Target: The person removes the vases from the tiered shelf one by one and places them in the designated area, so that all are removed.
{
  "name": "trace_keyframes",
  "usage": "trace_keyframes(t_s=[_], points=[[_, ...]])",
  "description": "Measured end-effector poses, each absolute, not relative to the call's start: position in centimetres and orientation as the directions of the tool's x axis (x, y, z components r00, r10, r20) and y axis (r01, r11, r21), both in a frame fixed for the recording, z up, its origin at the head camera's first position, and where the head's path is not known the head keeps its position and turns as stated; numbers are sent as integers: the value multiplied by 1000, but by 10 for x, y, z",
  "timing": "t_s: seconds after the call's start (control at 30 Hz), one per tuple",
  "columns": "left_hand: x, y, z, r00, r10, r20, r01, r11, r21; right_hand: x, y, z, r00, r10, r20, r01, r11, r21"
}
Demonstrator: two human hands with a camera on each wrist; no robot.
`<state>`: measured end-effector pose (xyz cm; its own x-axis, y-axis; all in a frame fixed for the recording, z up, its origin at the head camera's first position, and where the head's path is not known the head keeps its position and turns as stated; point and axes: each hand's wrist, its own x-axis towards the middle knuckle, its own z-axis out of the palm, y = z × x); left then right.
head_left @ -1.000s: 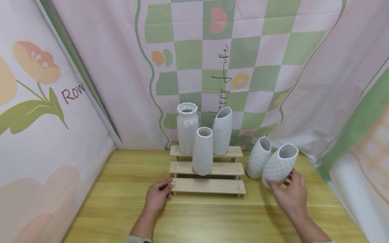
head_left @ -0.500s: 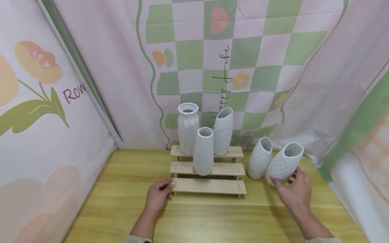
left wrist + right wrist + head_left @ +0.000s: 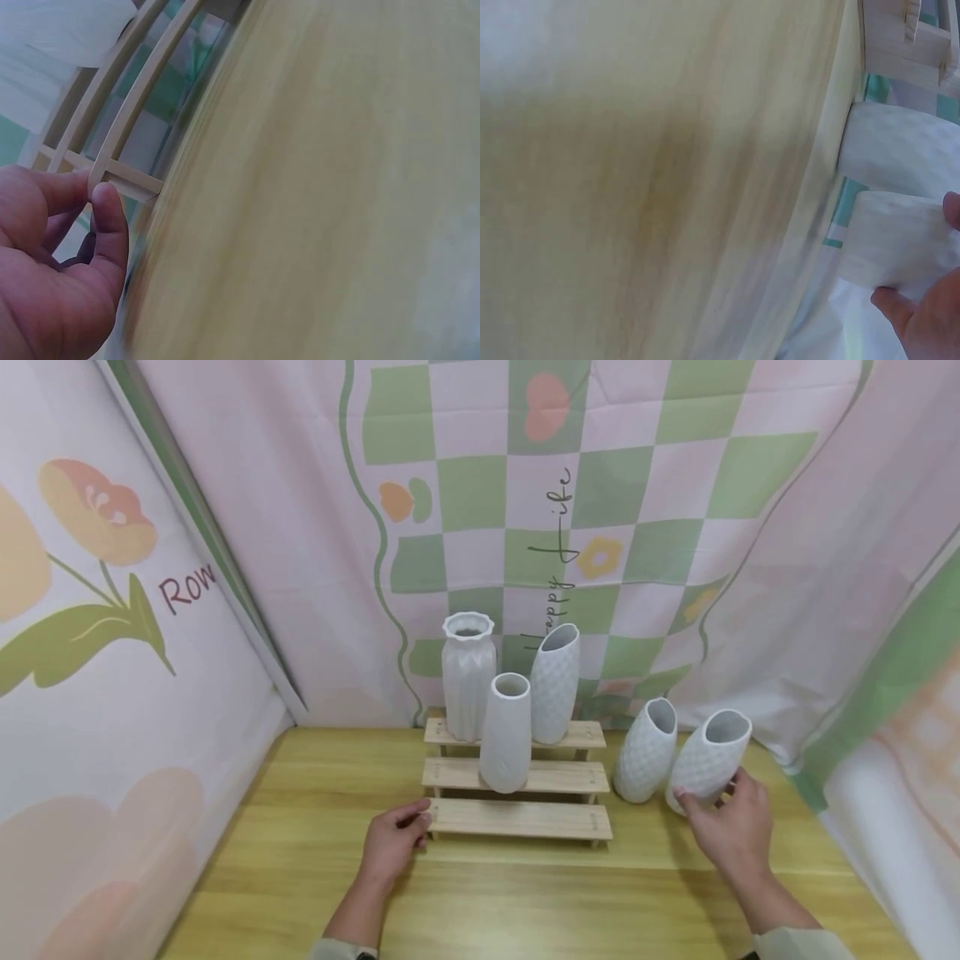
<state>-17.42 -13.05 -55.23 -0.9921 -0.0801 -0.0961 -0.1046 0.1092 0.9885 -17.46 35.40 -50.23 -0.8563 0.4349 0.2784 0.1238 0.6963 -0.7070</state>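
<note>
In the head view my right hand [image 3: 731,827] grips the lower part of a white textured vase [image 3: 708,760] with a slanted mouth. That vase leans to the right, its base close to the table. Right beside it, on the left, stands a similar white vase [image 3: 645,756]. My left hand [image 3: 392,839] pinches the left end of the lowest step of a three-tier wooden stand [image 3: 517,818]. Thumb and forefinger meet at the board's end in the left wrist view, on the stand [image 3: 124,127]. The right wrist view shows the held vase [image 3: 896,236] between thumb and fingers.
On the stand's top step are a fluted vase [image 3: 468,685] with a scalloped rim and a textured slant-mouthed vase [image 3: 555,689]. A smooth tapered vase [image 3: 506,739] stands on the middle step. Behind the wooden table [image 3: 480,902] hangs a checkered curtain [image 3: 472,493].
My right hand has moved the textured vase a little right and back, away from its neighbour, and it leans less. My left hand has stayed at the stand. The head view has shifted slightly.
</note>
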Motion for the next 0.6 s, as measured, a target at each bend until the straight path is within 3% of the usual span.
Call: trace_keyframes(t_s=[0.6], points=[[-175, -131, -553, -992, -87, -91, -99, 92, 991, -188, 361, -516, -867, 438, 238, 144, 677, -722]])
